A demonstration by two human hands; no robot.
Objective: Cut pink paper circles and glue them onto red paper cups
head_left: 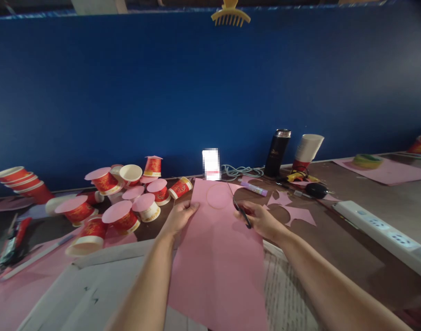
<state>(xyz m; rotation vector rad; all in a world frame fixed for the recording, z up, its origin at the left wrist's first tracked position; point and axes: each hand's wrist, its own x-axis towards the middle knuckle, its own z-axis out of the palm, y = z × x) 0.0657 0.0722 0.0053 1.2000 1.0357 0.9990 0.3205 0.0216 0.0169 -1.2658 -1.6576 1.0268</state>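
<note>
A long sheet of pink paper stretches from the front edge of the view toward the back of the table, with a circle outlined near its far end. My left hand pinches the sheet's left edge, level with the circle. In my right hand is a pair of scissors with dark handles. Their blades point away from me at the sheet's right edge, to the right of the circle. Whether the blades are apart I cannot make out.
Red paper cups with pink discs crowd the left. Pink scraps, a purple glue stick, a black flask, stacked cups and a power strip lie right. A blue partition stands behind.
</note>
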